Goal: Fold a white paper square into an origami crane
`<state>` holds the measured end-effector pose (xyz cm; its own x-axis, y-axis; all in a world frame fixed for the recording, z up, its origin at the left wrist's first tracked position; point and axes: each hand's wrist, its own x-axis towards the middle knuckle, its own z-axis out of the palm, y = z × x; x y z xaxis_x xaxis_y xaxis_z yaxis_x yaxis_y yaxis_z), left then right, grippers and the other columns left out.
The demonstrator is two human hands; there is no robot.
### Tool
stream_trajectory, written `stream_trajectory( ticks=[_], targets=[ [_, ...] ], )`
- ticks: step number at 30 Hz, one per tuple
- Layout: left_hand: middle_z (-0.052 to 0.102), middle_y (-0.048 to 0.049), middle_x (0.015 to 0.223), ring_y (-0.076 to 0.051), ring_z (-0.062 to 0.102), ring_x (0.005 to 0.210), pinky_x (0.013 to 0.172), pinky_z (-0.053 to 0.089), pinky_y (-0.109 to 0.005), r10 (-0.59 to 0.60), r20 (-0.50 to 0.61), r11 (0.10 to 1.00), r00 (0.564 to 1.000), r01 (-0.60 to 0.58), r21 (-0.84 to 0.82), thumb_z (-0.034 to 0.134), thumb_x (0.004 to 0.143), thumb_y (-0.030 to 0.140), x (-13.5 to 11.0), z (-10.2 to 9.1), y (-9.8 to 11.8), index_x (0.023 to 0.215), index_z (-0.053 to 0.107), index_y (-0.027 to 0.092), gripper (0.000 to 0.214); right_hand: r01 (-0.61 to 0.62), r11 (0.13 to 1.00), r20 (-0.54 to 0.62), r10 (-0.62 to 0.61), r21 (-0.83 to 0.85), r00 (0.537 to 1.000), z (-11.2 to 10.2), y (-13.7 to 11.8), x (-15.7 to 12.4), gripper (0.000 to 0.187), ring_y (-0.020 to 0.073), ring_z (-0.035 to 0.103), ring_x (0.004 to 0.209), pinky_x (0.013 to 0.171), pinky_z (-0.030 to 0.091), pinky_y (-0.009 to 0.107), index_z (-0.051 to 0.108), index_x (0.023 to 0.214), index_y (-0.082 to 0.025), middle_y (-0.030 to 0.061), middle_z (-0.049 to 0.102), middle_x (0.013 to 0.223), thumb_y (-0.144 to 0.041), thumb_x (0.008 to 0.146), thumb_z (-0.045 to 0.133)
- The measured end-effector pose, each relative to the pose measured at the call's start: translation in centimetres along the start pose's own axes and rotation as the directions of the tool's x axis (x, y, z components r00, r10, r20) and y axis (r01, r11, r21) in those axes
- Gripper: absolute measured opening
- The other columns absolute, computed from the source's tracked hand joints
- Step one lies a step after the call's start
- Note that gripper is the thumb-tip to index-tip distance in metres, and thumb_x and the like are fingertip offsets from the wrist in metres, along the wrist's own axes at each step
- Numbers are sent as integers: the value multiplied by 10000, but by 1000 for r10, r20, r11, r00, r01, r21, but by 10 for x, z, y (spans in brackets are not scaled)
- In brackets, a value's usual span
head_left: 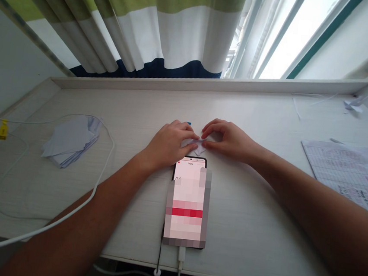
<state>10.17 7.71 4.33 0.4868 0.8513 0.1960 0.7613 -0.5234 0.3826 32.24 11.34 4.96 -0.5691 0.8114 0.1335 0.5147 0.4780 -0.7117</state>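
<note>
A small folded piece of white paper [198, 149] lies between my hands just beyond the phone, its lower corner pointing toward me. My left hand [174, 142] pinches its left side between thumb and fingers. From the right, my right hand [225, 137] grips the upper edge with thumb and index finger. Part of the paper is hidden under the fingers. A bit of something blue [189, 123] shows behind my left hand. Directly below the paper lies a phone [187, 199] with a lit, partly blurred screen, plugged into a white cable [181, 255].
A stack of white paper pieces [73, 138] lies at left, with a white cord [109, 157] looping around it and over my left forearm. Printed sheets [347, 166] rest at right. Paper scraps [354, 103] sit in the far right corner. A raised ledge [176, 83] borders the desk's back.
</note>
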Motion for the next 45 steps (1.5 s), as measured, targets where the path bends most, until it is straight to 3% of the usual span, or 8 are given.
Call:
stream_trajectory(
  ticks=[3,6,11,17,31,38,45],
  targets=[
    [721,-65,1158,-269,616,1113,1007,481,-440,-20,-3,1000,1000,20,-16,656,937,357,0,-1,1,1076,755,233,211,8,999,6,-8,-44,1000,-1,1,-1,103,283,717,1023,955,561,450,785,889,-202,95,747,1134,-240,807,735],
    [726,-67,1134,-267,615,1104,1003,486,-438,-38,-3,999,999,38,-31,662,923,326,0,-2,4,1052,743,213,190,52,998,49,-50,-45,998,-4,3,-2,170,301,701,1149,1012,549,457,786,967,-196,104,749,1202,-250,821,719],
    [720,-64,1175,-266,608,1125,1009,486,-449,-42,-7,999,999,41,-34,646,924,284,0,-1,4,1162,724,231,255,103,995,107,-104,15,989,-10,7,-4,279,295,650,1286,1089,519,461,768,1092,-215,104,742,1254,-261,823,711],
    [712,-77,1180,-253,612,1137,1016,490,-439,12,-3,998,1000,-13,-62,631,941,263,0,2,1,1174,727,226,254,95,995,51,-97,29,994,-5,13,-3,217,291,673,1258,1088,528,466,777,1051,-227,92,760,1229,-266,850,705],
    [721,-67,1092,-256,616,1091,989,496,-455,-58,-15,988,998,55,-144,661,938,313,0,2,0,1140,753,221,240,89,996,46,-90,25,995,-4,8,-4,237,294,677,1236,1074,547,472,801,1087,-231,102,740,1269,-270,871,712],
    [710,-53,1041,-233,620,1030,926,491,-421,45,-24,998,999,-46,-50,628,964,306,-1,2,-3,1068,786,258,195,86,996,71,-88,25,994,-3,6,-5,174,313,649,1292,1076,555,466,826,1019,-231,104,727,1316,-270,899,706],
    [714,-37,1074,-231,613,1040,888,468,-407,60,18,998,998,-61,30,608,982,333,-1,0,-4,1046,789,291,197,71,997,77,-72,19,994,-3,5,-5,166,315,643,1300,1102,529,481,828,995,-235,99,726,1323,-267,879,713]
  ],
)
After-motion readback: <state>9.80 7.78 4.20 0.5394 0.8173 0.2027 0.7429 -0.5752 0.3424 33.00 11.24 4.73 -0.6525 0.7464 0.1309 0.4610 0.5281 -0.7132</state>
